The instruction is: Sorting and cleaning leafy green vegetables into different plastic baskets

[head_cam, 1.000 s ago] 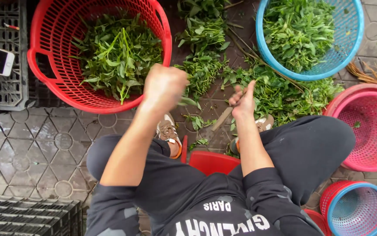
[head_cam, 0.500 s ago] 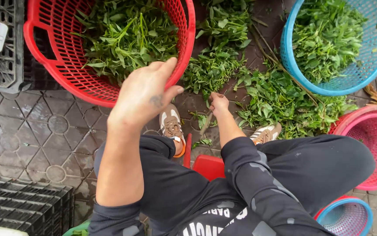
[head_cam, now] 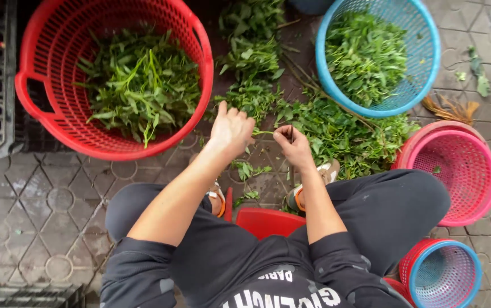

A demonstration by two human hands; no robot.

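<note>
Red basket [head_cam: 34, 97] of picked leaves at ten o'clock, within easy drop. Left hand [head_cam: 231, 130] and right hand [head_cam: 294, 145], centre, share one green stem [head_cam: 262, 133]: each grip pinching an end for stripping. Loose greens [head_cam: 336, 134] at one o'clock.

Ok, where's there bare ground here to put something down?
The grey paving below the red basket, left of the left knee, is bare. A smaller patch lies right of the blue basket, apart from some scraps. Between the baskets it is crowded: the loose greens cover the ground ahead of both hands.
</note>
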